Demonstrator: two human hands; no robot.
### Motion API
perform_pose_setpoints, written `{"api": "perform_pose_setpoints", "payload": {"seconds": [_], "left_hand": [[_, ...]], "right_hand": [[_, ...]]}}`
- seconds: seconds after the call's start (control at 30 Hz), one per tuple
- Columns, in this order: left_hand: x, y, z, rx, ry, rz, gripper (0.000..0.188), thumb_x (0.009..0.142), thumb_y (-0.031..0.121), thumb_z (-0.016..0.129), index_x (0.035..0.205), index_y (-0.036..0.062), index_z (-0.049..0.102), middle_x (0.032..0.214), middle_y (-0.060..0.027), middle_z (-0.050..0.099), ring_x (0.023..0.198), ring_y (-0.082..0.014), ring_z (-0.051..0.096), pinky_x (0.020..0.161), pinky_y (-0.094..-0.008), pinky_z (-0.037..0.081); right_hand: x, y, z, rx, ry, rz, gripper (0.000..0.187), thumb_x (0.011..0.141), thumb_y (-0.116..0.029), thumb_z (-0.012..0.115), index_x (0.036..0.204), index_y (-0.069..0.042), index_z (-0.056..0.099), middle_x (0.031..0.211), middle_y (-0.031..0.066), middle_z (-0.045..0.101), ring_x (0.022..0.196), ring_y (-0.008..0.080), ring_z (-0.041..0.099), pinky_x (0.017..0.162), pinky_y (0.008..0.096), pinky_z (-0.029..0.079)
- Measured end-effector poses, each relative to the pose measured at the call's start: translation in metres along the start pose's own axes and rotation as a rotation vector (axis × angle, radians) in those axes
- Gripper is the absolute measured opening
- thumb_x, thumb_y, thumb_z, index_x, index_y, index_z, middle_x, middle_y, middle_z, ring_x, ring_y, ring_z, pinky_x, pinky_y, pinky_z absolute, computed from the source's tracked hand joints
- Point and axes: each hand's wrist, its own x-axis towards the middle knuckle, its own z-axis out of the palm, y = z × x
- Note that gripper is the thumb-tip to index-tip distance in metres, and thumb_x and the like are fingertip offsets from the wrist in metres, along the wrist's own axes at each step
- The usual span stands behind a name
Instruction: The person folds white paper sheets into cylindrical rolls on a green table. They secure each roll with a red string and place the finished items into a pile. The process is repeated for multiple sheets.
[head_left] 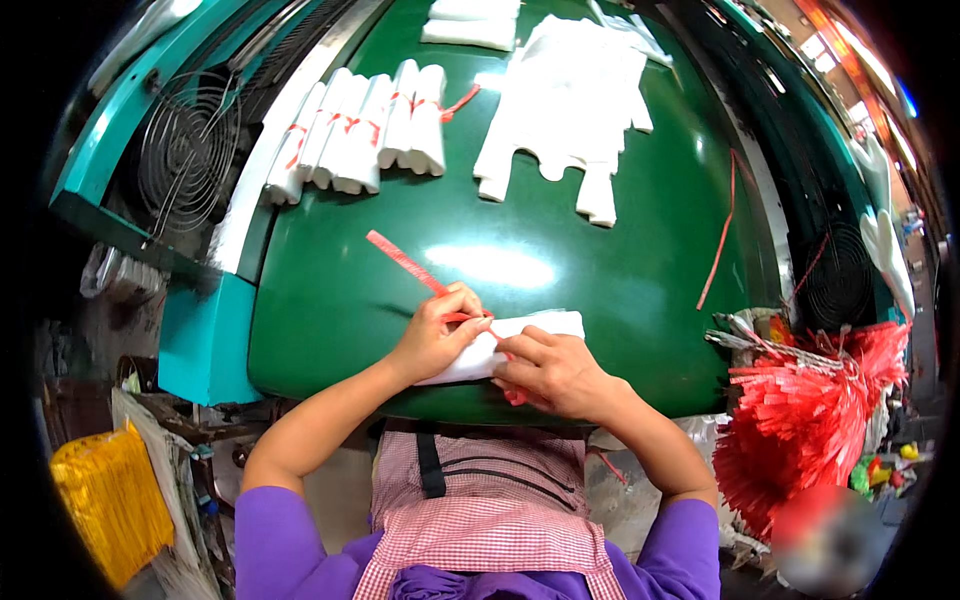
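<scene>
A folded bundle of white plastic bags [553, 324] lies at the near edge of the green table, under both my hands. My left hand [445, 333] pinches a red plastic strip [405, 262], whose free end sticks up to the far left. Beside it, my right hand [548, 370] has its fingers curled on the strip over the bundle, and a red piece shows below those fingers. How the strip passes around the bundle is partly hidden by my hands.
Several rolled white bundles tied with red strips [357, 130] lie at the far left of the green table [620, 270]. Loose white bags [560, 100] spread beyond. A red strip [722, 235] lies at right, near a hanging bunch of red strips [800, 420]. Fans [190, 150] flank the table.
</scene>
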Motion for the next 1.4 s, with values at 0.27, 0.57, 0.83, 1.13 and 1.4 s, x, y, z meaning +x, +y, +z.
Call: {"api": "perform_pose_setpoints", "payload": {"seconds": [0.27, 0.57, 0.83, 1.13, 1.4], "left_hand": [[-0.003, 0.005, 0.004, 0.111, -0.026, 0.074, 0.015, 0.084, 0.007, 0.068, 0.08, -0.0008, 0.055, 0.083, -0.0103, 0.055, 0.074, -0.0224, 0.056, 0.066, -0.0329, 0.046], [-0.012, 0.004, 0.007, 0.223, -0.079, 0.197, 0.018, 0.078, 0.007, 0.072, 0.08, 0.0023, 0.055, 0.088, -0.01, 0.054, 0.079, -0.0249, 0.055, 0.069, -0.0347, 0.046], [-0.006, 0.014, -0.004, 0.379, -0.163, 0.475, 0.015, 0.078, 0.01, 0.07, 0.081, 0.0032, 0.057, 0.094, -0.0097, 0.058, 0.081, -0.0253, 0.058, 0.069, -0.0342, 0.049], [0.038, -0.024, -0.065, 0.483, 0.173, -0.049, 0.012, 0.081, 0.01, 0.067, 0.079, 0.0002, 0.061, 0.077, -0.0126, 0.062, 0.067, -0.0265, 0.06, 0.06, -0.0351, 0.047], [0.049, -0.043, -0.099, 0.027, 0.379, -0.069, 0.026, 0.089, 0.012, 0.064, 0.112, 0.0007, 0.057, 0.099, -0.0111, 0.065, 0.082, -0.0155, 0.064, 0.073, -0.0293, 0.052]], "right_hand": [[0.022, 0.015, -0.003, 0.267, -0.011, 0.476, 0.014, 0.073, -0.01, 0.063, 0.068, 0.001, 0.056, 0.063, 0.0064, 0.057, 0.056, 0.0191, 0.054, 0.053, 0.0348, 0.043], [0.02, 0.025, -0.007, 1.147, 0.131, 0.851, 0.033, 0.088, -0.001, 0.045, 0.116, 0.003, 0.06, 0.083, 0.0026, 0.061, 0.063, 0.006, 0.052, 0.053, 0.0207, 0.041], [0.016, 0.026, 0.021, 0.774, 0.024, 0.757, 0.01, 0.094, -0.004, 0.057, 0.1, 0.002, 0.062, 0.076, 0.0021, 0.06, 0.066, 0.0096, 0.058, 0.054, 0.026, 0.048], [0.021, -0.023, 0.018, -0.074, 0.029, 0.056, 0.03, 0.069, -0.018, 0.079, 0.088, -0.006, 0.06, 0.086, 0.0132, 0.061, 0.071, 0.0306, 0.061, 0.063, 0.0403, 0.05], [0.094, 0.088, 0.014, 0.156, 0.441, 0.535, 0.042, 0.084, -0.014, 0.062, 0.123, -0.002, 0.051, 0.1, 0.0162, 0.063, 0.074, 0.0201, 0.063, 0.069, 0.0303, 0.051]]}}
